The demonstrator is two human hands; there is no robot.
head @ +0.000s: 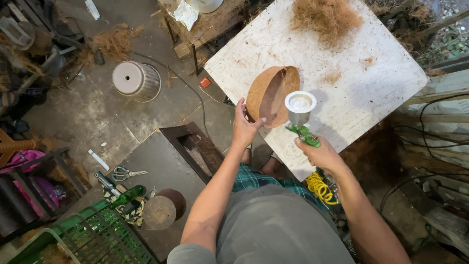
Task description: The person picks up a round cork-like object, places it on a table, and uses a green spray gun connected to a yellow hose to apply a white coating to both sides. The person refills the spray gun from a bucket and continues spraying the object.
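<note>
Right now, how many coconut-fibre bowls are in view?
1: the brown bowl tilted on the white table, gripped by the left hand. Others may be hidden among the floor clutter.

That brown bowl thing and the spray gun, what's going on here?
A person's left hand tilts a round brown coconut-fibre bowl on edge over a scuffed white table. Their right hand holds a green-handled spray gun with a metal cup right beside the bowl's hollow. A loose fibre pile lies on the table's far side.

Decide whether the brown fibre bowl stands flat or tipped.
Tipped: the left hand holds the fibre bowl on edge, hollow facing the spray gun.
</note>
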